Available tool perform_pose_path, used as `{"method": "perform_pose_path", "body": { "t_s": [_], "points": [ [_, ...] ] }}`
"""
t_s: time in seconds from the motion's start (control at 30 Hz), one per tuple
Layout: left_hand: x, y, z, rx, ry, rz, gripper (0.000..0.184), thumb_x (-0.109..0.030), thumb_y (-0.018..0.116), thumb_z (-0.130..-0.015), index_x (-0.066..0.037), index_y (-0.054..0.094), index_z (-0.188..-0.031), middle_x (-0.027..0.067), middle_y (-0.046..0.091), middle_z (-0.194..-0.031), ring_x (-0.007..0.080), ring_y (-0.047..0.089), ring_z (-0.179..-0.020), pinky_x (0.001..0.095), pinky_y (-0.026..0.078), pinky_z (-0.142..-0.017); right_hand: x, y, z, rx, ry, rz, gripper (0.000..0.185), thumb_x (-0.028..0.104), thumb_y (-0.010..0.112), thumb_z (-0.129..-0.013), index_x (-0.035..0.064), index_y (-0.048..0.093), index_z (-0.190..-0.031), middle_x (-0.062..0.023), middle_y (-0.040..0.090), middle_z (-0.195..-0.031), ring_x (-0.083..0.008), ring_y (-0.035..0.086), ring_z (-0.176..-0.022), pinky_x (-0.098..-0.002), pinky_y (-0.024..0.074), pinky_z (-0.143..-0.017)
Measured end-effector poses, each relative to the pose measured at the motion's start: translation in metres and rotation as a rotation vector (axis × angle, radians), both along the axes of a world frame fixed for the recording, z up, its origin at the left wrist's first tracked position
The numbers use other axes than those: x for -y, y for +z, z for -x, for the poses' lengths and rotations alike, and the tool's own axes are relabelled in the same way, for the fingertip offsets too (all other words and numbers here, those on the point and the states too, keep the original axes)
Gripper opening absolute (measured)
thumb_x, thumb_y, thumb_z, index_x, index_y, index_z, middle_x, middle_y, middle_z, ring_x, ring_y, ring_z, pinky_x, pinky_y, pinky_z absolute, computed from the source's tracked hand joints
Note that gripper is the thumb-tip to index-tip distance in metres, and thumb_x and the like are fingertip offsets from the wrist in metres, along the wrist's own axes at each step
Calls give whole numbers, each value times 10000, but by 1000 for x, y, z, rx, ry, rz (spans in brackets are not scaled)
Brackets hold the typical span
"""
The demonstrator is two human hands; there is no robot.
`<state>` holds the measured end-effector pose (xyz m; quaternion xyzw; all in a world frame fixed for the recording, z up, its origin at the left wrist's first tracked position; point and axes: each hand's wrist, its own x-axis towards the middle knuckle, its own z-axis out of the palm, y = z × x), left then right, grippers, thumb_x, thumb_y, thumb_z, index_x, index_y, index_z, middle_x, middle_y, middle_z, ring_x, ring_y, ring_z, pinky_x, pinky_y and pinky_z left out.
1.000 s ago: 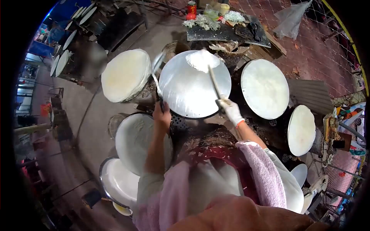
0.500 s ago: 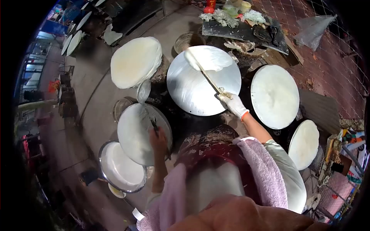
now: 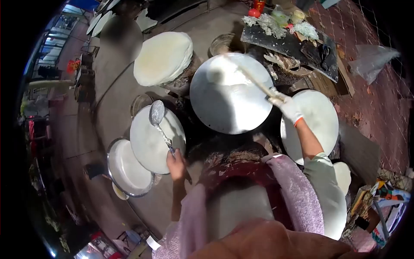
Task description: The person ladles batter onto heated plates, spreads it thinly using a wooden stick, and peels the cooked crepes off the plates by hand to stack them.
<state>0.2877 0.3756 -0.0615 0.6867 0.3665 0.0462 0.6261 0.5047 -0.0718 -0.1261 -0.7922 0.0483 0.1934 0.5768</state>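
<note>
My right hand [image 3: 287, 108], in a white glove, is closed round a wooden stick [image 3: 254, 82] whose blurred far end is over the round metal griddle [image 3: 233, 110]. White batter [image 3: 224, 74] covers the griddle's upper part. My left hand [image 3: 176, 164] is bare and grips a metal ladle [image 3: 157, 113] by its handle, above a pale round plate [image 3: 146, 142] at the left. Below and left of that plate stands a metal-rimmed basin [image 3: 129, 170] with white liquid in it.
A stack of pale round sheets [image 3: 161, 58] is at the upper left. Another white-covered round griddle [image 3: 317, 125] lies at the right, beneath my forearm. A dark board [image 3: 289, 45] holds scraps and a red can. Wire mesh runs along the far right.
The ladle has moved left from the griddle to the plate with my left hand. The stick swept left, then my right hand shifted right and up. The view has turned.
</note>
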Motion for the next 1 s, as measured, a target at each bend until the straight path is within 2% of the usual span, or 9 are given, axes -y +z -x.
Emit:
{"method": "perform_pose_path", "body": {
  "t_s": [0.13,0.27,0.33,0.4,0.6,0.8,0.83,0.93,1.0],
  "points": [
    [23,14,-4,-41,93,40,134,-176,493,-994,-65,484,-921,-46,381,-563,48,322,-408,228,246,-372,-16,-9,-24,-309,129,-122,300,170,672,-888,0,668,-1134,53,581,-851,-41,412,-642,-203,346,-551],
    [37,17,-1,-77,142,63,140,-182,504,-988,-79,476,-898,-51,387,-573,45,322,-416,223,247,-374,-35,-34,-6,-299,165,-331,273,162,686,-877,4,677,-1099,-10,652,-929,-57,554,-784,-199,452,-701],
    [37,16,1,-76,115,57,136,-173,497,-987,-73,468,-901,-44,399,-581,46,339,-428,220,264,-381,-15,-5,-23,-126,317,-203,309,150,684,-870,-20,658,-1127,-46,672,-1082,-121,593,-985,-241,436,-926],
    [39,19,4,-82,80,42,131,-164,488,-986,-64,455,-909,-30,415,-599,52,362,-450,216,298,-397,1,15,-50,33,310,-93,369,116,651,-889,-28,597,-1223,-48,650,-1143,-113,589,-1028,-261,449,-940],
    [40,7,17,-56,67,3,166,-177,498,-981,-43,473,-886,-34,428,-600,42,385,-457,217,302,-406,-29,-1,-48,-450,348,-227,278,105,683,-876,-30,655,-1118,-19,660,-987,-98,584,-891,-223,465,-830],
    [17,-18,12,-148,-180,-617,217,-150,545,-944,43,506,-851,191,535,-631,297,472,-518,379,403,-519,-9,8,-75,-110,378,-298,285,77,673,-866,-5,657,-1139,-29,671,-1068,-100,597,-967,-255,481,-876],
    [16,-13,-1,-144,-229,-643,207,-157,539,-941,45,531,-899,114,494,-609,183,465,-538,355,400,-528,-8,2,-90,-124,426,-222,281,92,669,-872,3,660,-1139,-32,668,-1074,-99,591,-974,-255,480,-872],
    [5,-30,-37,-99,-300,-795,207,-149,548,-930,58,550,-940,260,581,-714,423,578,-657,430,458,-616,-23,13,-95,-363,549,-227,292,135,661,-889,35,659,-1163,12,674,-943,-77,575,-787,-217,467,-709],
    [8,-24,-65,-74,-336,-791,199,-142,551,-926,55,548,-951,289,600,-772,474,585,-738,451,468,-634,-21,-2,-81,-472,627,-207,346,89,649,-891,11,615,-1226,-25,651,-1134,-102,605,-985,-205,479,-832]
  ]
}}
